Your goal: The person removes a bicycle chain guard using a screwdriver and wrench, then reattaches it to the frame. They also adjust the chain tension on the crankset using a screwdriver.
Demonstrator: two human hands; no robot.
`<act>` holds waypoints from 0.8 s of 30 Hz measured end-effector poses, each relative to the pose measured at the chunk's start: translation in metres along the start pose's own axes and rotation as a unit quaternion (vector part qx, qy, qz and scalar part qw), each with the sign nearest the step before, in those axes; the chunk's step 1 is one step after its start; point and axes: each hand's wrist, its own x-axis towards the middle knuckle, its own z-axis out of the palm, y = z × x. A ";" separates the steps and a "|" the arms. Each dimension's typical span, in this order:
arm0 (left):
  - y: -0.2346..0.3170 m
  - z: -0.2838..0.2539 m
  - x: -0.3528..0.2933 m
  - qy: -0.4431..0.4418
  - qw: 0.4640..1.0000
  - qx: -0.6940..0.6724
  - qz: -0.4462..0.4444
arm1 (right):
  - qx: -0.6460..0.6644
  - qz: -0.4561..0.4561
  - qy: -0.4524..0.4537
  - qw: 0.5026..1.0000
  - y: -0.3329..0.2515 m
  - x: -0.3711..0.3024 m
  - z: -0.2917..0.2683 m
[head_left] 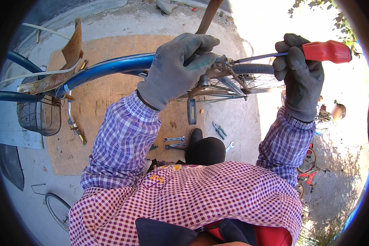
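Note:
A blue bicycle frame [119, 63] lies across in front of me, with its spoked wheel and tyre [254, 69] to the right. My left hand [180, 61], in a grey glove, is over the frame beside the metal parts in the middle. Its fingers are curled towards the thumb; what they hold, if anything, is hidden. In my right hand [299, 69], also gloved, is a screwdriver [326, 52] with a red handle. Its thin shaft points left, and the tip reaches the metal joint [223, 61] near my left fingertips. A pedal [192, 111] hangs below.
Spanners [174, 139] lie on the brown board [106, 156] near my knee. Pliers [219, 130] and another spanner [230, 146] rest on the concrete. A dark wire basket [39, 115] is at the left. A rusty bar [209, 18] rises beyond my left hand. A red bicycle [309, 176] stands at the right.

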 end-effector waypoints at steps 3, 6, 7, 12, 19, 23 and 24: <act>-0.002 0.000 0.001 -0.001 1.000 0.005 0.003 | 0.003 0.003 0.008 1.000 -0.002 -0.001 0.003; -0.002 -0.001 0.001 -0.003 1.000 -0.008 -0.004 | 0.013 0.012 0.029 0.999 -0.002 -0.001 0.006; -0.002 -0.001 0.001 -0.002 1.000 -0.012 -0.006 | 0.022 0.013 0.036 0.999 -0.001 -0.001 0.007; 0.000 0.000 0.002 0.001 1.000 0.000 0.005 | 0.011 0.017 0.057 0.998 0.001 0.000 0.010; 0.001 0.000 0.003 -0.008 0.999 -0.026 -0.021 | -0.048 0.018 0.097 0.994 0.000 -0.004 0.010; 0.001 0.001 0.002 -0.012 0.995 -0.084 -0.049 | -0.031 0.011 0.084 0.996 0.000 -0.003 0.010; 0.001 0.001 0.002 -0.008 0.997 -0.072 -0.033 | -0.036 0.009 0.085 0.996 0.000 -0.003 0.011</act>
